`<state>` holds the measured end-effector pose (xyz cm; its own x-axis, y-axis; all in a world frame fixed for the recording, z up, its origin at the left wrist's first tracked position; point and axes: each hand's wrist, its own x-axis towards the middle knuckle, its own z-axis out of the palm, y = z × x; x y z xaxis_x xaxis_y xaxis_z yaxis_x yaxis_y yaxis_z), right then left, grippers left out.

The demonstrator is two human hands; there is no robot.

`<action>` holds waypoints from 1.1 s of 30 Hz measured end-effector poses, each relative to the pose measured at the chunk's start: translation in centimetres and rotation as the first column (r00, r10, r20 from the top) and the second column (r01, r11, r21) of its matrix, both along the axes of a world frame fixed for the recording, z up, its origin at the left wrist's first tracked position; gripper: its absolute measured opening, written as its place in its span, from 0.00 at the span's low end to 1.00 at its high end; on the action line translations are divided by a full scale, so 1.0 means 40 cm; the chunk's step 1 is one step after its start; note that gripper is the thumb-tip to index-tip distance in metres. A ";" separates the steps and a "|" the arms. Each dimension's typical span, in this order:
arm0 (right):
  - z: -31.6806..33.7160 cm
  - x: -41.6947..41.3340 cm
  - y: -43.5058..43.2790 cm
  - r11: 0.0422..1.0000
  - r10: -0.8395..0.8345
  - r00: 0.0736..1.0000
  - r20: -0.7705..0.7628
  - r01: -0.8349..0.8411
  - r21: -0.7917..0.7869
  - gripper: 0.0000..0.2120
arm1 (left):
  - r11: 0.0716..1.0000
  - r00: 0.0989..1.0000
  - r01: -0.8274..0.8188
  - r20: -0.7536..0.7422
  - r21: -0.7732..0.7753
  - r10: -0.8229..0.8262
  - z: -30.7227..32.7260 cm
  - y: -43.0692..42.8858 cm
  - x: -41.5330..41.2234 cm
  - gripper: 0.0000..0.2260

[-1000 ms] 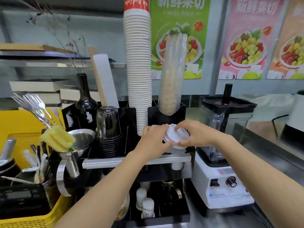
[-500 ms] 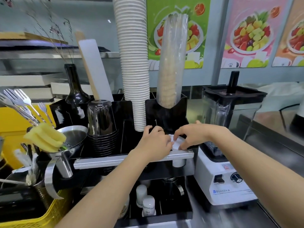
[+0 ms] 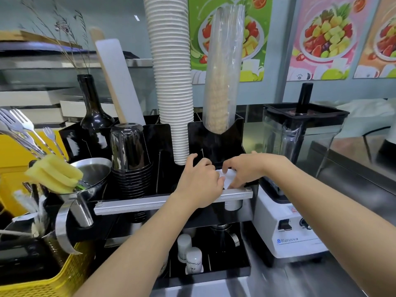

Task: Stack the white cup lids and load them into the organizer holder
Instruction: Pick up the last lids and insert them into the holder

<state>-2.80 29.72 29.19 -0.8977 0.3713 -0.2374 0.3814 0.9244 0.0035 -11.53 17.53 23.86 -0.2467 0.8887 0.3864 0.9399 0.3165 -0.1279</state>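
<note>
A stack of white cup lids (image 3: 227, 176) sits low in the front right compartment of the black organizer holder (image 3: 214, 136), just behind its silver front rail (image 3: 132, 203). My left hand (image 3: 200, 181) covers the stack's left side, with the fingers curled over it. Fingertips of my right hand (image 3: 244, 170) press on the stack from the right. Most of the stack is hidden by both hands and the holder.
A tall column of white paper cups (image 3: 171, 78) and a sleeve of clear cups (image 3: 222, 71) rise from the holder behind my hands. Black cups (image 3: 130, 155) stand to the left, a blender (image 3: 295, 168) to the right. A yellow basket (image 3: 42, 281) with utensils sits front left.
Both hands have brought the lid stack down from in front of the holder into the front right compartment. The view has shifted slightly upward.
</note>
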 end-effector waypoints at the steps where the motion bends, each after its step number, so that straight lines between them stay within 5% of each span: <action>1: 0.001 -0.003 0.002 0.999 -0.008 1.000 -0.004 0.008 -0.039 0.26 | 1.000 1.000 0.005 -0.001 0.000 -0.005 -0.001 0.000 0.000 0.21; 16: 0.007 0.022 0.008 0.987 -0.005 0.995 -0.103 -0.011 -0.158 0.18 | 1.000 0.999 0.024 0.024 0.014 -0.024 -0.002 -0.003 0.003 0.19; 33: -0.014 0.017 0.008 0.997 0.047 0.984 -0.171 -0.057 -0.058 0.13 | 1.000 0.999 0.030 0.022 0.006 -0.030 -0.003 -0.007 0.003 0.19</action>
<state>-2.11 30.06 28.63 -0.9446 0.3123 -0.1014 0.3230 0.9393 -0.1156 -11.43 17.27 23.76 -0.2286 0.8937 0.3860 0.9514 0.2891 -0.1057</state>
